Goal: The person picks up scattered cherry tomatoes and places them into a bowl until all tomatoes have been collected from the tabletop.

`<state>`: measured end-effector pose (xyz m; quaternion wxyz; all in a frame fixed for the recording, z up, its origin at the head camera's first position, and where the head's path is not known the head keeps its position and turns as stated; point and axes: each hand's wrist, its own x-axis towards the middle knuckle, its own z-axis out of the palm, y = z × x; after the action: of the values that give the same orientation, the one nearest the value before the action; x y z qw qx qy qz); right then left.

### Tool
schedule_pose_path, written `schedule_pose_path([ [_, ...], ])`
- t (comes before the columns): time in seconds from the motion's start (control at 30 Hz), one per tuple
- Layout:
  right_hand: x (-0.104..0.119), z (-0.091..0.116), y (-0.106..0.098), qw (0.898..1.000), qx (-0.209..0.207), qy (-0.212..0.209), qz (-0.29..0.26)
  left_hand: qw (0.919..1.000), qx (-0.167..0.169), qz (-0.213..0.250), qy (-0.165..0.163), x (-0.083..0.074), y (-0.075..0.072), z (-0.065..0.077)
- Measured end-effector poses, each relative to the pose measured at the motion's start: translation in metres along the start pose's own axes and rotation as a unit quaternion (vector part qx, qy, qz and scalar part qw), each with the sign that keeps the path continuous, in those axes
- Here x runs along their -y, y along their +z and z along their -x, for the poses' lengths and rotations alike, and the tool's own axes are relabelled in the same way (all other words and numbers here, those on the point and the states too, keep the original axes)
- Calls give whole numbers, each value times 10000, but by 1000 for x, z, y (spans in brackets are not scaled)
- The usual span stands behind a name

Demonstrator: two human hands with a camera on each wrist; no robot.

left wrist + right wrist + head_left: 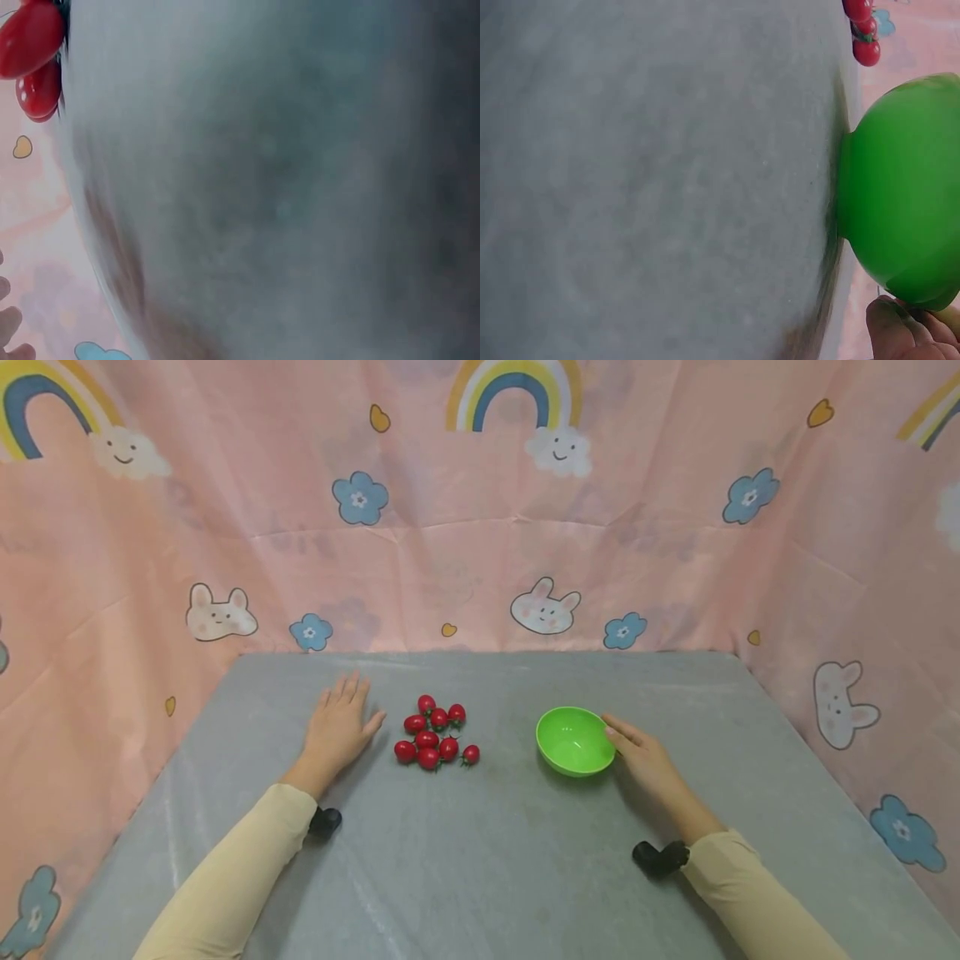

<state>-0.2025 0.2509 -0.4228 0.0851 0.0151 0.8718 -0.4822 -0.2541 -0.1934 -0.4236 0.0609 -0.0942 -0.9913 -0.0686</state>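
Observation:
In the head view, a group of small red cherry tomatoes [427, 740], some with green stems, lies left of the table's middle. My left hand [337, 727] is to their left, fingers straight and thumb spread out, holding nothing. Right of the tomatoes stands a bright green bowl [574, 742], upright, with nothing inside. My right hand [647, 763] grips its right side at the rim. The right wrist view shows the bowl [904, 191] from the side, with curled fingers [900, 330] against it. Only the left fingertips [9, 322] show in the left wrist view.
A grey cloth-like cover lies over the table [480, 860]. Pink curtain [480, 552] with rainbows, rabbits and flowers hangs behind it and along both sides. Each wrist wears a small black device [660, 860] below the beige sleeve.

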Motion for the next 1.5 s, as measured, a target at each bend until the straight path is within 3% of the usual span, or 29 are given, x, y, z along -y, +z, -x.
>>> schedule_pose_path([
  [0.2, -2, 1, 0, 9995, 42, 90, -311, 9998, 56, 179, -59, -3, 0, 2],
  [0.43, -3, 2, 2, 9958, 137, 178, -885, 9976, -109, 675, -92, -9, 3, 5],
  [0.73, -7, 1, 3, 9931, 138, 220, -1145, 9886, 148, 1444, -408, -18, 3, 14],
  [1.1, -11, 0, 3, 9864, 236, 81, -1624, 9614, 527, 2581, -802, -28, 0, 25],
  [1.3, -13, 0, 3, 9859, 243, 142, -1652, 9498, 534, 2932, -955, -29, 2, 29],
  [1.5, -13, 1, 4, 9865, 279, 129, -1607, 9330, 448, 3351, -1237, -30, 6, 34],
])
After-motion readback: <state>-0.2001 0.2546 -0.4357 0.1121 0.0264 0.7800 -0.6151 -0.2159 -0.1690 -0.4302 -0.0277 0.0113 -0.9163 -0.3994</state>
